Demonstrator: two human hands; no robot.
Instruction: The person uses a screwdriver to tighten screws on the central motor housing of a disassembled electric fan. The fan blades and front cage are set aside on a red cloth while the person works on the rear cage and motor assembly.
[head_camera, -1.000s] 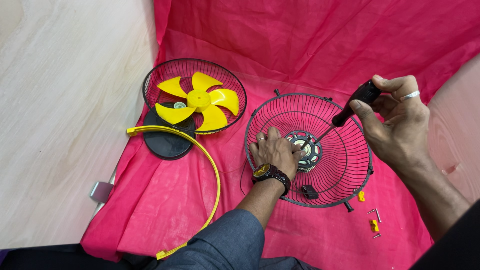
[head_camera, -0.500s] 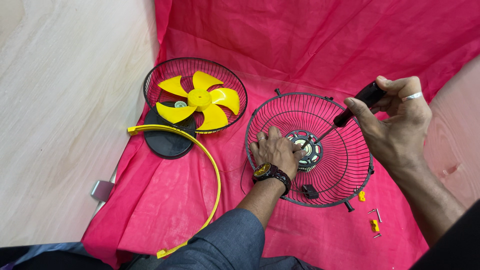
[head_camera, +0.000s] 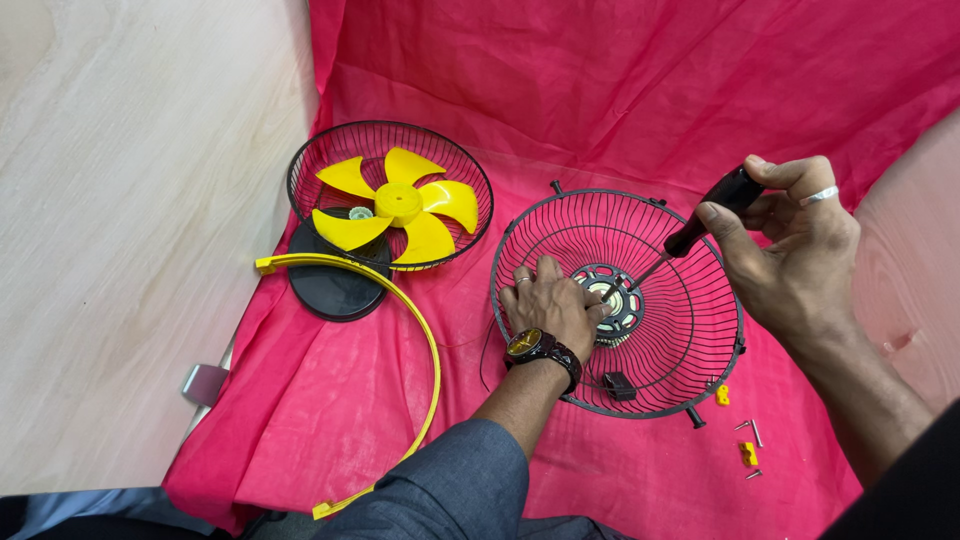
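Observation:
A black wire fan guard (head_camera: 690, 330) lies dish-up on the pink cloth, with a round motor mount (head_camera: 618, 305) at its centre. My left hand (head_camera: 548, 305), wearing a wristwatch, presses flat on the guard beside that centre. My right hand (head_camera: 795, 250) grips a black-handled screwdriver (head_camera: 700, 222), whose thin shaft slants down to the motor mount. To the left, a second black guard (head_camera: 305, 175) holds a yellow fan blade (head_camera: 395, 208).
A yellow plastic rim ring (head_camera: 425, 350) curves across the pink cloth (head_camera: 330, 420), next to a black round base (head_camera: 325, 290). Loose screws (head_camera: 752, 432) and small yellow clips (head_camera: 747, 455) lie at the lower right. Pale wooden walls stand at left and right.
My right hand has shifted slightly with the screwdriver, its tip staying at the guard's centre. My left hand stays put on the guard.

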